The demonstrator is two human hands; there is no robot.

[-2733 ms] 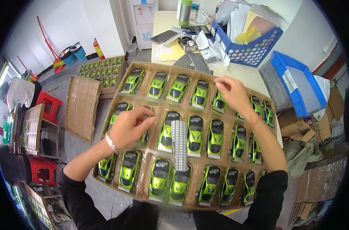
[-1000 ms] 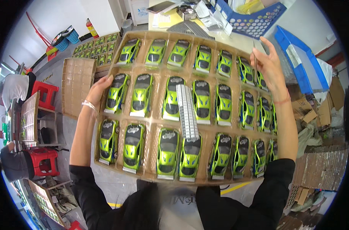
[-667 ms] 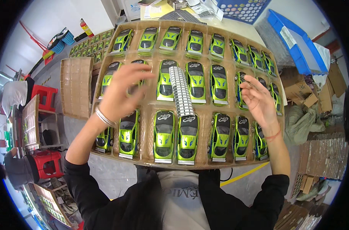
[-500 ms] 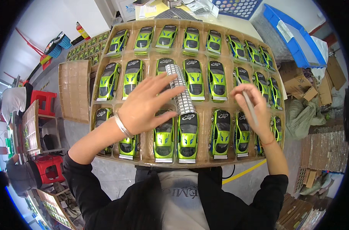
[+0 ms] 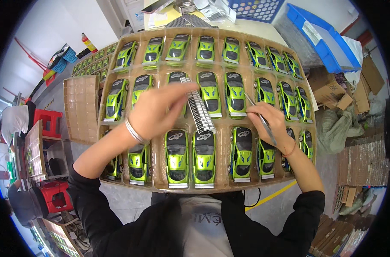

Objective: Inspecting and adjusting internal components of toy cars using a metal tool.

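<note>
Grey workroom floor [image 5: 79, 156], far left: red plastic stool [image 5: 48, 125], then a brown compartmented panel [image 5: 81, 107] leaning. Left hand [image 5: 154, 112] spread over the upper end of a flexible white strip with black grid marks [image 5: 200, 113]; cannot tell whether its fingers grip. Strip slants across lime-green, black-roofed toy cars [image 5: 209, 97] set in a large brown compartmented tray [image 5: 222, 165]. Right hand [image 5: 268, 121]: fingers pinched around slim metal tweezers [image 5: 268, 131], tip beside a middle-row car. Judged step: positioning strip and tweezers. Next move probably calls for a steadied strip and careful tip alignment.
</note>
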